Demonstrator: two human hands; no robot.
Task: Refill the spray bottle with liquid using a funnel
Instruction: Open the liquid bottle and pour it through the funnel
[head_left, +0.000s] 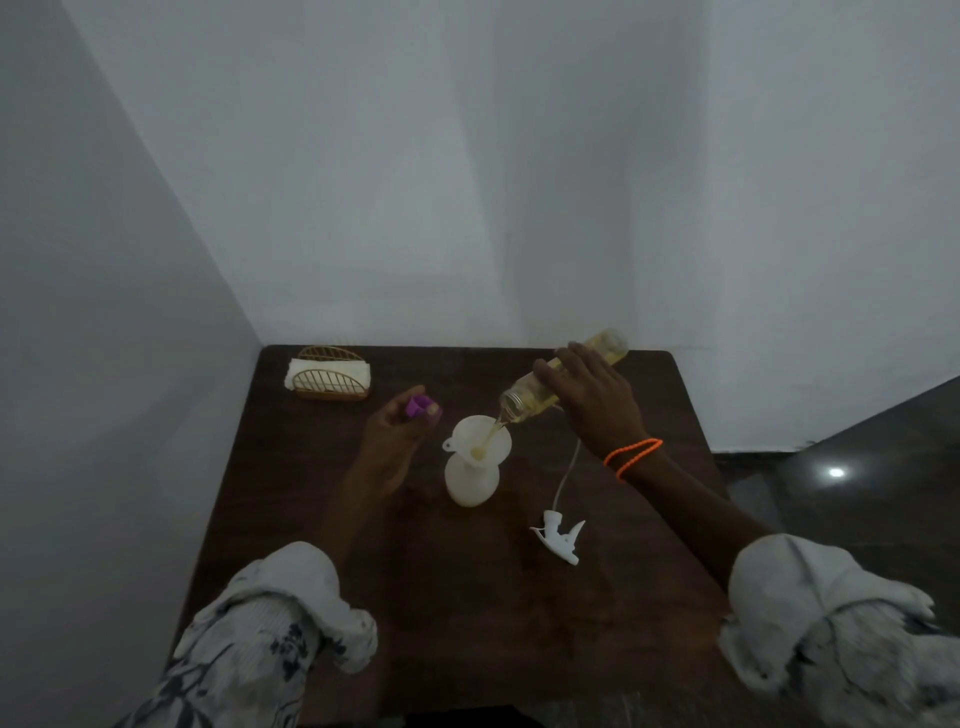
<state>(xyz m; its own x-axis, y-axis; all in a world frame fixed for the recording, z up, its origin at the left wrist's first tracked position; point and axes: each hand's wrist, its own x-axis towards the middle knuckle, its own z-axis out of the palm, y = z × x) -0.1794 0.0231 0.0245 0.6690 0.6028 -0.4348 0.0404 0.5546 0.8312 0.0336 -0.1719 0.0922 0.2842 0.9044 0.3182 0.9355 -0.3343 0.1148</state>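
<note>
Rolled sleeves (291, 587) lead to hands: right (597, 400) tipping bottle (561, 376), left (400, 421) pinching cap (418, 405).

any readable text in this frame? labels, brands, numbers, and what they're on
None readable.
Clear bottle in the right hand: no label shows, only yellowish liquid.
White spray bottle, funnel, trigger sprayer head: plain, no print visible.
Purple cap in the left hand: too small and dim to tell.
Napkin holder: no text.

White funnel (480, 435) sits upright in white spray bottle (471, 480); tilted clear bottle (558, 379) pours yellow liquid into it
</note>
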